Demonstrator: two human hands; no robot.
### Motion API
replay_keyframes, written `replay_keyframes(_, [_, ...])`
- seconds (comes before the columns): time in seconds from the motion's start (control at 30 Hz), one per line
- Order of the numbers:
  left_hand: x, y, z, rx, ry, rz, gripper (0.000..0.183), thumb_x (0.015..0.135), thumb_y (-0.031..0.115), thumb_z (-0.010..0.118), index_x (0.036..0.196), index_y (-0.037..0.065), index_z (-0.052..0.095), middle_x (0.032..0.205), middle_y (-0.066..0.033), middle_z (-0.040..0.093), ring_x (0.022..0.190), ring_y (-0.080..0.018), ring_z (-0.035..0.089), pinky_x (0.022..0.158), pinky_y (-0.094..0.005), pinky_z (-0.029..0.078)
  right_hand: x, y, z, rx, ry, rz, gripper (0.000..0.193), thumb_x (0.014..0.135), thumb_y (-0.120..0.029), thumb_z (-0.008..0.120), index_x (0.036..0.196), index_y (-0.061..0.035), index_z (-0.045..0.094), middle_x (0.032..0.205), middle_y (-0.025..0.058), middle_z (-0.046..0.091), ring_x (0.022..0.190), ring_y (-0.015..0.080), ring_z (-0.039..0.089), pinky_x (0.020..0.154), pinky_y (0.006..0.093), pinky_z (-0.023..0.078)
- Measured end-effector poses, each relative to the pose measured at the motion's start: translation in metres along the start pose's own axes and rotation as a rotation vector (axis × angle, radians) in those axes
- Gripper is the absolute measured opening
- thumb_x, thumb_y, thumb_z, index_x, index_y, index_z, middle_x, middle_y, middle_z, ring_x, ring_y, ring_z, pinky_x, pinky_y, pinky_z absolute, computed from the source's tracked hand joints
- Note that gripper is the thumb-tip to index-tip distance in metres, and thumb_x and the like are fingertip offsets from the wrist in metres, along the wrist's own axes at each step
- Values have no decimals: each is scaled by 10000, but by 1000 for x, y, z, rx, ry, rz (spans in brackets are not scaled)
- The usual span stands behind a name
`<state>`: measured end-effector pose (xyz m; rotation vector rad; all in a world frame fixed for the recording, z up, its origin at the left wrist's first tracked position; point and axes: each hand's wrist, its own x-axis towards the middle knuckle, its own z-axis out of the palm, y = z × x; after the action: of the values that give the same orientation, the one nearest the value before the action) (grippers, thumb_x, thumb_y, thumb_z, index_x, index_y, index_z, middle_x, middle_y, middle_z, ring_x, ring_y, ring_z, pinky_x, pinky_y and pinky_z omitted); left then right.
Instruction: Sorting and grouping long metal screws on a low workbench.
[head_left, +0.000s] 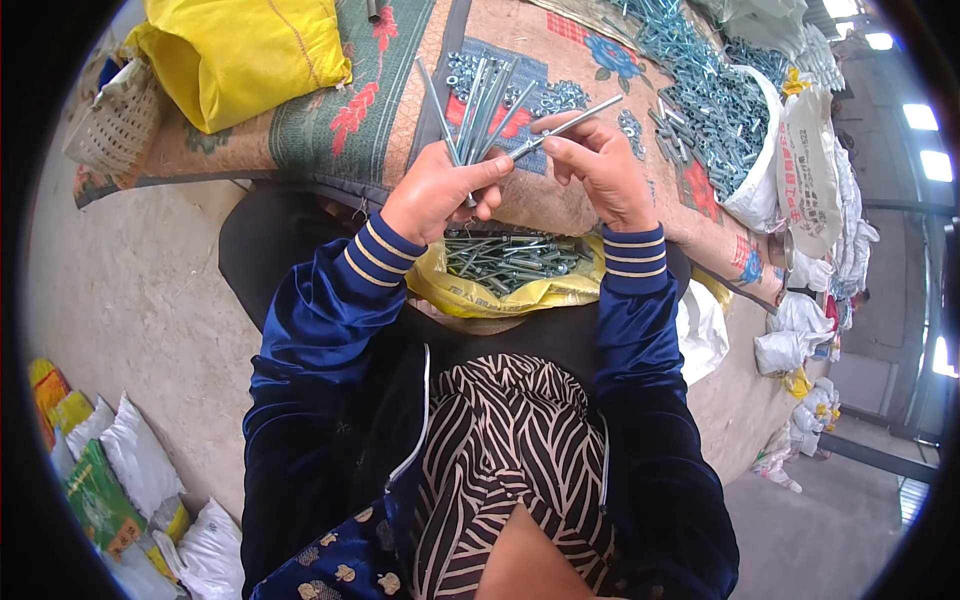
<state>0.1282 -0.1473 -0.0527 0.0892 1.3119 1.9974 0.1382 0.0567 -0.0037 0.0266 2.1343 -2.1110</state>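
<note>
In front of my chest, my left hand [440, 190] is closed round a fanned bunch of long silver bolts [485, 100], their shanks pointing up and away. My right hand [605, 170] pinches a single long bolt [590, 113] between thumb and fingers. That bolt slants up to the right, and its lower end, with a thicker sleeve-like part, meets the fingertips of my left hand. Below both hands, an open yellow bag [470, 295] on my lap holds many loose bolts [515, 262]. Small metal nuts [562, 97] lie scattered on the patterned cloth just beyond my hands.
The flower-patterned padded cloth [400, 80] covers the work surface. A heap of bolts [715, 120] spills from a white sack [757, 190] at the right. A yellow sack [240, 60] stands at the far left. Filled bags [140, 450] lie on the floor lower left.
</note>
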Motion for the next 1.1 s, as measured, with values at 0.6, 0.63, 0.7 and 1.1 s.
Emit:
replay_keyframes(0.6, [-1, -7, 8, 88, 115, 233, 173, 844, 96, 658, 951, -6, 569, 665, -37, 599, 539, -87, 571, 457, -205, 450, 7, 7, -19, -152, 69, -84, 277, 906, -231, 615, 911, 43, 659, 753, 61, 664, 658, 95, 609, 647, 214, 473])
replay_keyframes(0.63, [-2, -6, 9, 102, 117, 226, 172, 844, 94, 659, 949, -7, 568, 662, -38, 598, 538, -88, 570, 458, -204, 450, 7, 7, -19, -152, 71, -84, 277, 906, -231, 615, 911, 43, 659, 753, 61, 664, 658, 95, 609, 647, 214, 473])
replay_keyframes(0.7, [-2, -6, 9, 97, 122, 221, 172, 842, 93, 660, 946, -9, 569, 661, -40, 597, 537, -90, 570, 459, -205, 450, 5, 5, -15, -481, 175, -61, 313, 905, -259, 619, 997, 38, 652, 830, 93, 677, 713, 113, 599, 721, 213, 440])
replay_keyframes(1.1, [0, -7, 7, 104, 123, 246, 167, 835, 87, 667, 927, -11, 569, 650, -45, 594, 533, -101, 574, 466, -216, 457, 7, 17, -21, -415, 152, 136, 412, 918, -285, 602, 1173, 36, 566, 905, 77, 669, 798, 96, 604, 745, 222, 461])
